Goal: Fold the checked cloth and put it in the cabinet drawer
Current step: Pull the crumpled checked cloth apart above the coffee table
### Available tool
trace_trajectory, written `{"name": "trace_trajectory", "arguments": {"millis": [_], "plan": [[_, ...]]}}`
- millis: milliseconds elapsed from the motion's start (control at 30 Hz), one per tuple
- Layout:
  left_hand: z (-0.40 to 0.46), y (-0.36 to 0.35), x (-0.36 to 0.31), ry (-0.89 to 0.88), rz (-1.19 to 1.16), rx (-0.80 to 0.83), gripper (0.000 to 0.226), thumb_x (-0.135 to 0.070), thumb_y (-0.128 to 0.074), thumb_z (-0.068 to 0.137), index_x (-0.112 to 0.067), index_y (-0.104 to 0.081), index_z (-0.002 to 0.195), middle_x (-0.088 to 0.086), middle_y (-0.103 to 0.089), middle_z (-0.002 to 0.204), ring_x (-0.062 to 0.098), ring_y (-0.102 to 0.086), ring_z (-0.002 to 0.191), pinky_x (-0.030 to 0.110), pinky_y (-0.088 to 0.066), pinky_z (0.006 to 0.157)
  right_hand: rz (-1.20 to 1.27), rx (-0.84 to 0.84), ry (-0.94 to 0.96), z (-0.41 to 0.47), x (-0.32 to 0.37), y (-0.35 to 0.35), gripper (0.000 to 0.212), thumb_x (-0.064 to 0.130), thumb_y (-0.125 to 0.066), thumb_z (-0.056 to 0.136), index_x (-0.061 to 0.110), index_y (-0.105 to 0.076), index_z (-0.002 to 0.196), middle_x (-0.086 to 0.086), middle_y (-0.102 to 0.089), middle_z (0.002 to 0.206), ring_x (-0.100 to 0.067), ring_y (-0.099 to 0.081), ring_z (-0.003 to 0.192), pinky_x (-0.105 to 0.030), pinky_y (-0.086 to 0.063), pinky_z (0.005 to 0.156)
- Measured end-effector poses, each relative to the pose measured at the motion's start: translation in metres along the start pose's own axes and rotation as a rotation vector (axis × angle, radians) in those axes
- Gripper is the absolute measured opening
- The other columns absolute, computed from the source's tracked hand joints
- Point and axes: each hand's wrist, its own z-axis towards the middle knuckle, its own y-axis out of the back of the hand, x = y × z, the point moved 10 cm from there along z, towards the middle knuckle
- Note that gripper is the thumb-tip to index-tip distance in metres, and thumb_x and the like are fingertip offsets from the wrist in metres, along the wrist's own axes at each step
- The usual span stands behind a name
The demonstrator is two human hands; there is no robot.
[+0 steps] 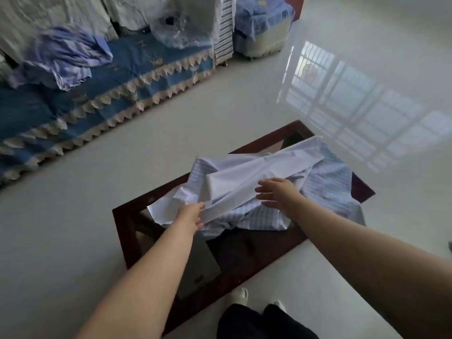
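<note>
The checked cloth (327, 182), pale blue and white, lies crumpled over the far half of a low dark wooden table (122, 216), its plain white underside turned up across the middle. My left hand (192, 215) grips the cloth's near-left edge, with the fabric bunched over its fingers. My right hand (277, 192) hovers with spread, straight fingers on or just above the white fold near the middle; I cannot tell if it touches. No cabinet or drawer is in view.
A sofa (73, 111) with a blue lace-trimmed cover runs along the left, with another blue cloth (68, 57) heaped on it. A small covered stool (261, 28) stands at the back. Glossy white floor surrounds the table. My feet (244, 299) stand at its near edge.
</note>
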Motion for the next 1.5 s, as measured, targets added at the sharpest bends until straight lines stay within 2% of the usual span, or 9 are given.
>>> {"name": "trace_trajectory", "arguments": {"millis": [100,267,367,467,633,900,1100,1333,1500], "plan": [[0.027,0.011,0.029,0.154,-0.141,-0.093,0.068,-0.03,-0.064,0.088,-0.014,-0.031,0.145,0.011,-0.037,0.146,0.031,-0.042,0.13,0.04,-0.043,0.095,0.066,-0.028,-0.063,0.021,-0.028,-0.007,0.024,0.021,-0.058,0.092,0.009,-0.059,0.112,-0.007,-0.07,0.095,-0.023,-0.068,0.086,-0.031,-0.052,0.066],[0.072,0.009,0.053,0.267,-0.341,-0.082,0.063,-0.035,-0.062,0.089,-0.015,-0.034,0.142,0.009,-0.041,0.142,0.031,-0.04,0.131,0.042,-0.039,0.104,0.184,-0.041,-0.1,0.054,-0.068,-0.021,0.025,0.019,-0.058,0.093,0.007,-0.057,0.115,-0.007,-0.069,0.096,-0.023,-0.067,0.086,-0.033,-0.053,0.071],[0.095,0.006,0.057,0.254,-0.51,-0.06,0.049,-0.023,-0.061,0.091,-0.01,-0.044,0.135,0.011,-0.053,0.122,0.028,-0.056,0.109,0.031,-0.05,0.092,0.244,-0.063,-0.137,0.067,-0.09,-0.026,0.018,0.018,-0.056,0.093,0.009,-0.058,0.109,-0.007,-0.067,0.097,-0.023,-0.065,0.086,-0.034,-0.052,0.076],[0.103,0.023,0.065,0.218,-0.624,-0.193,0.027,-0.01,-0.063,0.089,-0.005,-0.058,0.114,0.006,-0.059,0.084,0.012,-0.054,0.065,0.017,-0.048,0.053,0.292,-0.097,-0.21,0.068,-0.115,-0.028,0.017,0.017,-0.055,0.094,0.009,-0.059,0.108,-0.008,-0.067,0.098,-0.022,-0.065,0.086,-0.033,-0.052,0.076],[0.075,0.018,0.068,0.255,-0.786,-0.1,0.012,-0.002,-0.061,0.088,-0.007,-0.056,0.078,0.002,-0.055,0.077,0.008,-0.053,0.064,0.014,-0.048,0.048,0.313,-0.128,-0.299,0.052,-0.143,-0.035,0.028,0.012,-0.055,0.093,0.007,-0.054,0.12,-0.01,-0.065,0.108,-0.022,-0.064,0.095,-0.036,-0.052,0.084],[-0.013,-0.02,0.048,0.221,-0.566,0.265,0.021,0.005,-0.041,0.08,-0.007,-0.057,0.08,0.003,-0.056,0.071,0.01,-0.038,0.054,0.017,-0.032,0.052,0.492,-0.029,-0.4,0.046,-0.122,-0.079,0.057,0.042,-0.062,0.087,0.013,-0.044,0.133,-0.007,-0.054,0.131,-0.029,-0.056,0.116,-0.041,-0.048,0.093],[-0.04,-0.017,0.061,0.256,-0.351,0.274,0.013,-0.006,-0.043,0.084,-0.009,-0.053,0.076,0.002,-0.046,0.054,0.012,-0.04,0.046,0.021,-0.034,0.049,0.556,-0.252,-0.329,0.036,-0.102,-0.057,0.037,0.013,-0.067,0.084,0.006,-0.053,0.118,-0.013,-0.063,0.106,-0.029,-0.062,0.089,-0.043,-0.055,0.075],[-0.004,0.022,0.053,0.227,-0.411,-0.048,0.03,-0.02,-0.054,0.094,-0.01,-0.053,0.121,0.013,-0.061,0.117,0.035,-0.059,0.108,0.045,-0.048,0.096,0.312,-0.137,-0.142,-0.027,-0.083,-0.02,0.038,-0.002,-0.056,0.085,0.016,-0.047,0.117,-0.006,-0.062,0.101,-0.025,-0.064,0.087,-0.039,-0.058,0.065],[-0.011,0.034,-0.004,-0.098,-0.124,-0.237,0.041,-0.022,-0.037,0.098,-0.005,-0.048,0.134,0.015,-0.056,0.132,0.032,-0.057,0.116,0.037,-0.048,0.082,0.313,-0.198,-0.141,-0.073,-0.112,0.014,0.033,0.0,-0.048,0.087,0.013,-0.048,0.117,-0.009,-0.062,0.101,-0.027,-0.064,0.086,-0.04,-0.059,0.066]]}}
